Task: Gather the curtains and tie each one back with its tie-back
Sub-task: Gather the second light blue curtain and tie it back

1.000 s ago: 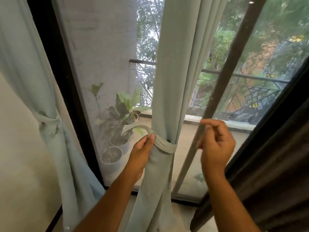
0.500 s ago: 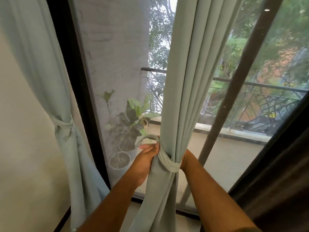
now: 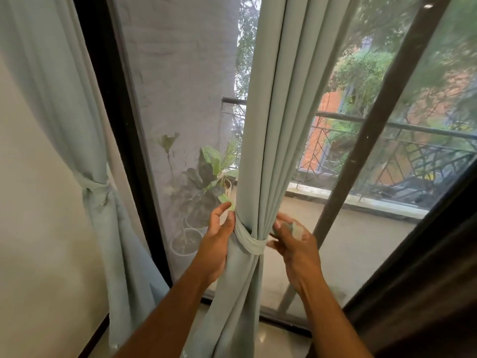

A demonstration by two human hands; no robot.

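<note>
- Nearest the camera, two bare forearms reached up from the bottom edge toward the middle curtain [image 3: 260,156], one on each side of it.
- The left hand [image 3: 215,244] lay against the left edge of the middle curtain, at the level of its tie-back [image 3: 246,240]; the fingers were loosely spread, the thumb raised, and the fingertips [image 3: 230,220] touched the fabric where the band began. It pressed against the cloth without closing around it.
- The right hand [image 3: 294,239] was just right of the middle curtain, its fingers curled around a pale green end of cloth, seemingly the free end of the tie-back; motion blur hid how firmly it was pinched.
- The tie-back was wrapped around the middle curtain at hand height, cinching the folds into a narrow waist; above it the curtain hung in straight pleats, below it the fabric fell loosely to the floor.
- Left of the middle curtain, against the wall, a second curtain [image 3: 67,104] of the same pale green was already gathered, with its own tie-back [image 3: 96,188] knotted around it.
- Right of the middle curtain, at the frame's lower corner, hung a dark brown drape [image 3: 426,293].
- Behind the middle curtain stood the dark window frame [image 3: 113,125] and glass.
- Beyond the glass, left of the middle curtain, potted plants [image 3: 204,182] sat on the balcony floor; to its right ran a metal railing [image 3: 400,151], with trees and a brick building further off.
</note>
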